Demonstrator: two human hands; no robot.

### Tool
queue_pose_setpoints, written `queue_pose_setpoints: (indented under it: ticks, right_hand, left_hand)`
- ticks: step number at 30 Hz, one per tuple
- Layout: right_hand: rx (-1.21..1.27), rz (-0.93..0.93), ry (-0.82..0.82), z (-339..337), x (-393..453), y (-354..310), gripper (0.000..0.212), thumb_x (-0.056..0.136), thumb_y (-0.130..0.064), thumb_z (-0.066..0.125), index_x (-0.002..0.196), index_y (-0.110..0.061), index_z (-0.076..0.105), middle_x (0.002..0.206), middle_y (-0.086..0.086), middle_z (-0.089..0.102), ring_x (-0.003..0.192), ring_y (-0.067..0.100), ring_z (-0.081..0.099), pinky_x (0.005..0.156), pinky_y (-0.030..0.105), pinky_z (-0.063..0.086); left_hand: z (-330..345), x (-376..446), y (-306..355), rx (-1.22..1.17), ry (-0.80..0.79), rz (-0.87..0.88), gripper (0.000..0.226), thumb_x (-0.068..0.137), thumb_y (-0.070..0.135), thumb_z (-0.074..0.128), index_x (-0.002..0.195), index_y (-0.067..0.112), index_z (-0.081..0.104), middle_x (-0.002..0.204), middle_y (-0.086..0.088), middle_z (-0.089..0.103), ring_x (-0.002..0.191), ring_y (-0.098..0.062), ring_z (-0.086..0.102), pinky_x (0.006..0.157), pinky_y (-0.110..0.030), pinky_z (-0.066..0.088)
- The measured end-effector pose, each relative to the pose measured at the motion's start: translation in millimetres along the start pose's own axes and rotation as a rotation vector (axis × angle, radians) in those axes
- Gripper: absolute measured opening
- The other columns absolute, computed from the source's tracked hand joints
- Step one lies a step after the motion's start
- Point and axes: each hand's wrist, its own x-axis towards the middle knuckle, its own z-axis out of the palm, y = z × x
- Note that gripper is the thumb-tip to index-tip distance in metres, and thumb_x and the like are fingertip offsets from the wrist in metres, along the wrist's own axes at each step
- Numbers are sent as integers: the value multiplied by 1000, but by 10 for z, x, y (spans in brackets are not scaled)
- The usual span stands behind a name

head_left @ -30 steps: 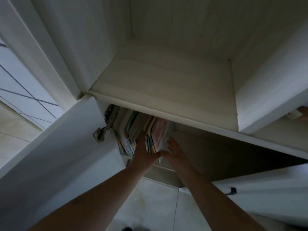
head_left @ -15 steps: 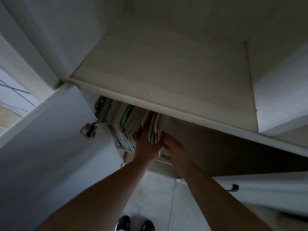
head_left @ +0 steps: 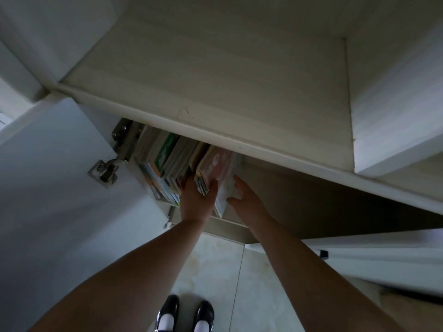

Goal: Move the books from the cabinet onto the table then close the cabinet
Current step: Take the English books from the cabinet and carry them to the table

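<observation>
A row of upright books (head_left: pixel 167 159) stands at the left end of the cabinet's lower compartment, under a pale wooden shelf (head_left: pixel 215 92). My left hand (head_left: pixel 196 200) has its fingers pushed between the spines, splitting off the rightmost few, which include a pink-covered book (head_left: pixel 215 164). My right hand (head_left: pixel 247 200) presses flat against the outer right face of that small bundle. Between them both hands clasp the bundle, which leans to the right. The books' lower ends are hidden by my hands.
The left cabinet door (head_left: pixel 55 188) stands open with its metal hinge (head_left: pixel 105 171) showing. The right door (head_left: pixel 383 259) is open too, with a dark handle (head_left: pixel 323 254). Tiled floor (head_left: pixel 215 271) and my black shoes (head_left: pixel 184 312) lie below.
The view has tilted further down, so my shoes show fully. The rightmost books now lean out to the right with the pink cover showing. My right hand has spread flat against them.
</observation>
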Motion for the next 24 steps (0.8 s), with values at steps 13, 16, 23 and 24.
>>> queue_pose_setpoints:
  ticks: [13, 16, 23, 24]
  right_hand:
    - [135, 196, 153, -310, -495, 642, 70, 78, -31, 74, 138, -17, 40, 135, 6, 54, 110, 25, 59, 83, 30, 55]
    - [523, 188, -37, -373, -823, 779, 58, 75, -31, 76, 128, -22, 53, 124, 3, 66, 103, 20, 66, 83, 35, 57]
    - [853, 259, -173, -222, -1495, 784, 47, 78, -28, 64, 122, -9, 60, 115, 16, 70, 103, 34, 68, 82, 44, 58]
    - [860, 287, -118, -196, -1552, 811, 50, 76, -29, 67, 121, -8, 60, 114, 17, 70, 103, 35, 68, 86, 46, 57]
  left_hand:
    - [-496, -452, 75, -558, -363, -319, 16, 86, 23, 65, 99, 15, 69, 97, -10, 74, 86, -23, 72, 73, -33, 59]
    - [-662, -524, 52, -677, -446, -496, 26, 84, 30, 64, 103, 12, 69, 104, -15, 73, 92, -27, 71, 79, -36, 56]
    - [-916, -847, 222, -741, -617, -588, 47, 81, 36, 61, 120, 11, 62, 112, -16, 70, 100, -30, 69, 85, -41, 55]
    - [-939, -877, 255, -709, -605, -581, 42, 84, 35, 60, 119, 11, 63, 109, -14, 72, 97, -29, 70, 84, -40, 55]
